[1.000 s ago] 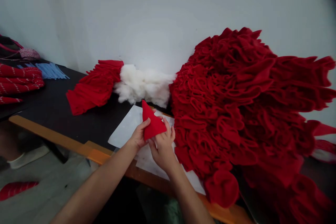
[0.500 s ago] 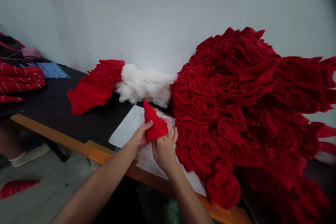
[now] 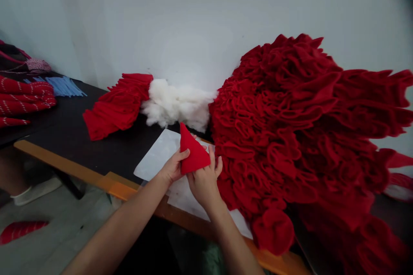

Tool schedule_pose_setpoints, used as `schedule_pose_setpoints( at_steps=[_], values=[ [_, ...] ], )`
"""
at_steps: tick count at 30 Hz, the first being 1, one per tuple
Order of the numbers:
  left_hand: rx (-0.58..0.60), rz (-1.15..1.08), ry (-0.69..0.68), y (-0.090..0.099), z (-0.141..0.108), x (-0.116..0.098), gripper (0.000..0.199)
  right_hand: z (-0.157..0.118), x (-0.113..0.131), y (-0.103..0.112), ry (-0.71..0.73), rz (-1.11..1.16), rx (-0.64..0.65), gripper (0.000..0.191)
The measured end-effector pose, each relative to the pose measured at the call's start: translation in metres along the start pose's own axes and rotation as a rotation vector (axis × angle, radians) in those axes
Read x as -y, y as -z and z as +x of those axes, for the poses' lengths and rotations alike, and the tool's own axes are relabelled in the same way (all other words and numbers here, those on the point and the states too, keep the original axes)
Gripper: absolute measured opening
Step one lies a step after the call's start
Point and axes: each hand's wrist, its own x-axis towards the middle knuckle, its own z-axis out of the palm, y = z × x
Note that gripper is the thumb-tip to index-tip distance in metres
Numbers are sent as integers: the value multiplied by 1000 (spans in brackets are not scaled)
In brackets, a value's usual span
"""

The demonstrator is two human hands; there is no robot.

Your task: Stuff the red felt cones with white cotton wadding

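Note:
A red felt cone [image 3: 193,152] is held between my two hands above white sheets [image 3: 155,154] at the table's edge, its tip pointing up and away. My left hand [image 3: 175,166] grips the cone's left side, thumb on the front face. Under the cone's lower right edge is my right hand [image 3: 204,180]; some of its fingers are hidden in or behind the felt, others rest along the right corner. White fluffy stuffing [image 3: 180,103] lies just beyond the cone.
A big pile of red felt pieces [image 3: 277,124] rises on the right. Left of the stuffing are stacked red pieces [image 3: 116,107]. Farther left lie blue strips [image 3: 66,86] and red striped fabric [image 3: 26,94]. A person's foot [image 3: 35,191] shows below the table.
The cone and my right hand have shifted slightly to the right. My left hand still grips the cone's left side.

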Motion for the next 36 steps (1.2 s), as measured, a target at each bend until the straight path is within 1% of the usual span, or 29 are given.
schedule_pose_setpoints(
  at_steps=[4, 7, 10, 14, 16, 18, 21, 24, 27, 32, 34, 36],
  values=[
    [-52, -1, -32, 1, 3, -2, 64, -3, 1, 3, 28, -4, -18, 44],
    [-86, -38, -82, 2, 6, -4, 61, -10, 2, 4, 32, -1, -74, 36],
    [-87, -58, -84, 3, 6, -4, 61, -14, 1, 5, 38, -5, -119, 34],
    [-23, -23, -34, 3, 2, -2, 66, -11, 1, 6, 17, 71, -43, 40],
    [-7, -15, -29, 3, 0, -2, 66, -7, 2, 9, 36, 128, 4, 42],
    [-3, -12, -26, 3, -1, -2, 65, -5, 3, 13, 65, 167, 51, 41],
    [9, -7, -16, 3, -1, -2, 66, -3, 1, 17, 95, 181, 102, 33],
    [43, -1, -32, 3, 0, -1, 69, -4, -2, 14, 55, 110, 57, 34],
    [45, 7, -44, 3, 0, 0, 72, -9, -1, 7, 22, 47, -1, 37],
    [45, 7, -37, 4, -1, -1, 69, -13, 3, -4, 66, 99, -133, 31],
    [25, 5, -44, 4, 0, -1, 69, -11, 3, -6, 63, 87, -125, 32],
    [2, 2, -57, 3, 0, -1, 70, -8, 1, -5, 42, 51, -69, 36]
  ],
)
